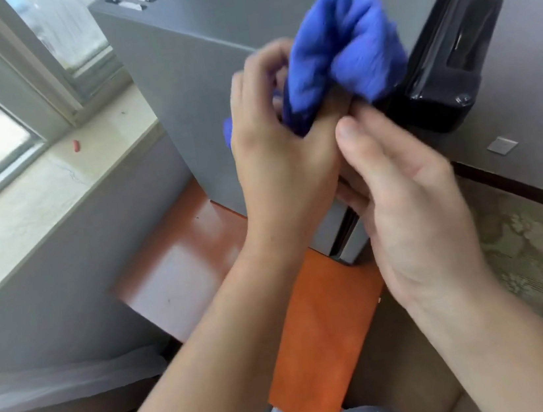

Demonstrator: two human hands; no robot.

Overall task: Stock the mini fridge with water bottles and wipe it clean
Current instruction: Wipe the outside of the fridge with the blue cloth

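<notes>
A: Setting? Looks like a hotel or guest room.
B: Agreed. Grey mini fridge (182,65) on an orange wooden stand (181,262), patterned carpet (539,260), stone window sill (53,186), sheer curtain (62,382) at lower left.

I see cloth (343,54) bright blue, darker navy in fold near fingers. Fridge (181,55) plain matte grey, door (456,43) glossy black. Stand (181,262) under fridge shiny orange-brown. Carpet (539,260) beige-green, pale floral pattern. Windowsill (37,191) cream, faint marbling; small red object (76,145) on it.
</notes>
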